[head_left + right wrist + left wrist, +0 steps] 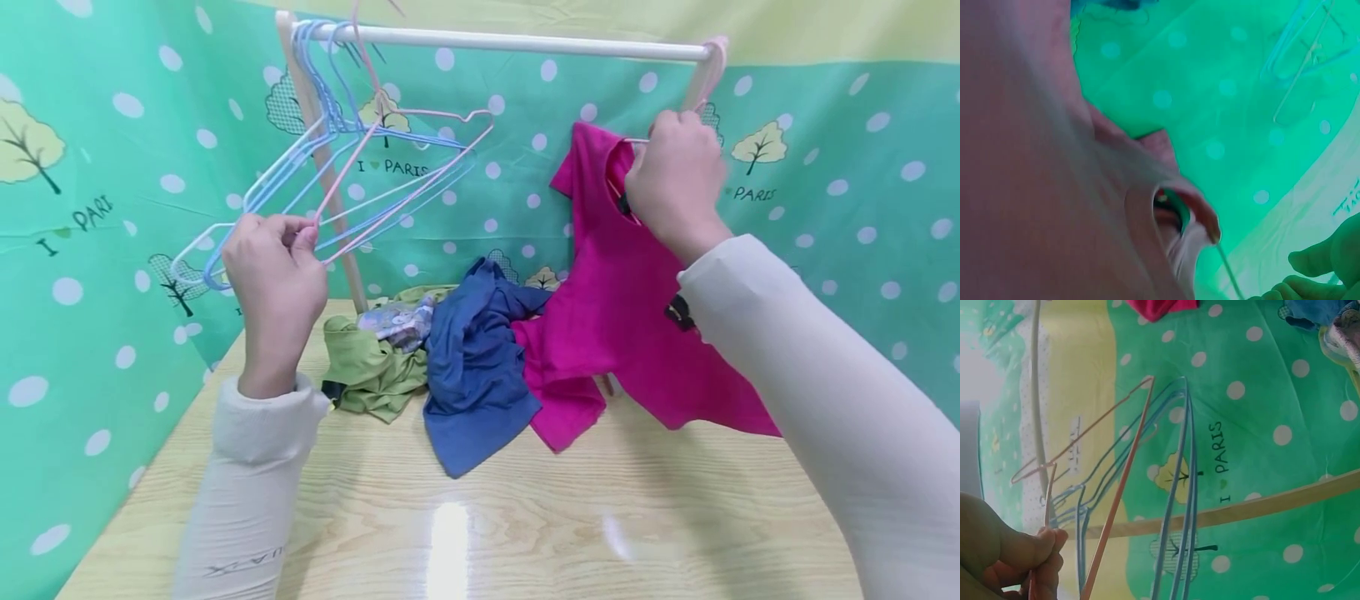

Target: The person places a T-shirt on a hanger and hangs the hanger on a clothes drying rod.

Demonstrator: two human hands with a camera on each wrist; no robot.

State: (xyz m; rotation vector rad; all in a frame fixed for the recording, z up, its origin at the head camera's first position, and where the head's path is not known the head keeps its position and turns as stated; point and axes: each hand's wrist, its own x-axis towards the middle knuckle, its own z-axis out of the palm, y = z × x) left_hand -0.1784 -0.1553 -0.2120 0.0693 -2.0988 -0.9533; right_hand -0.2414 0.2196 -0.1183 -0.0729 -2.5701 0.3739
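In the head view, my left hand pinches a pink clothes hanger by its side wire, thumb against fingers. Its hook reaches up past the rack's rail. The left wrist view shows the hanger's wire running beyond the pinching fingers. Several blue hangers hang on the rail behind it. On the right, my right hand is curled at the neckline of a magenta shirt, holding the hanger inside it. A thin hanger wire runs from the neckline to that hand.
On the wooden table lie a green garment, a patterned cloth and a blue garment, beside the magenta shirt's lower part. Wooden posts support the rail. A polka-dot curtain surrounds the table.
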